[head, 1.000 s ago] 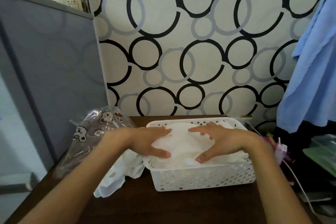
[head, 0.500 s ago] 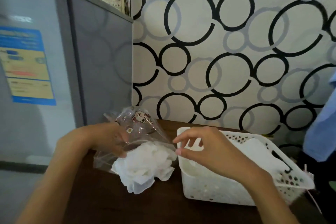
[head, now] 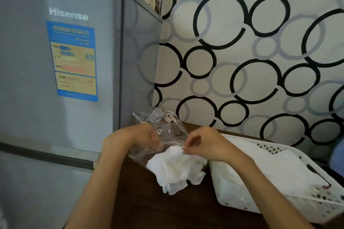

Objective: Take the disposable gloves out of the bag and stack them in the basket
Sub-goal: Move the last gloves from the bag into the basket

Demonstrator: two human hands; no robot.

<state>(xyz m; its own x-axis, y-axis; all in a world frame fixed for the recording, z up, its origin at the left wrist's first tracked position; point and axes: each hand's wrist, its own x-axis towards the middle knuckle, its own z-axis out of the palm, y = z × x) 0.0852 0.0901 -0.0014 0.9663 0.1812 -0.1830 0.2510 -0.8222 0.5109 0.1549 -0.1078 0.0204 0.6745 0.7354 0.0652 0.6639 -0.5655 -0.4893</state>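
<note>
Several thin, crumpled white disposable gloves [head: 176, 170] spilled in a loose heap from the mouth of a clear plastic bag printed with cartoon figures [head: 163, 126] on the dark brown bench [head: 167, 210]. The left hand [head: 143, 136] clutched the bag's edge. The right hand [head: 202, 142] pinched the top of the glove heap between fingertips, directly above it. Just right stood a white perforated plastic basket [head: 279, 202] with flat gloves inside

left: fridge [head: 55, 80] wall | right: basket [head: 279, 201] | front: bare table [head: 176, 210] (dark wood)
</note>
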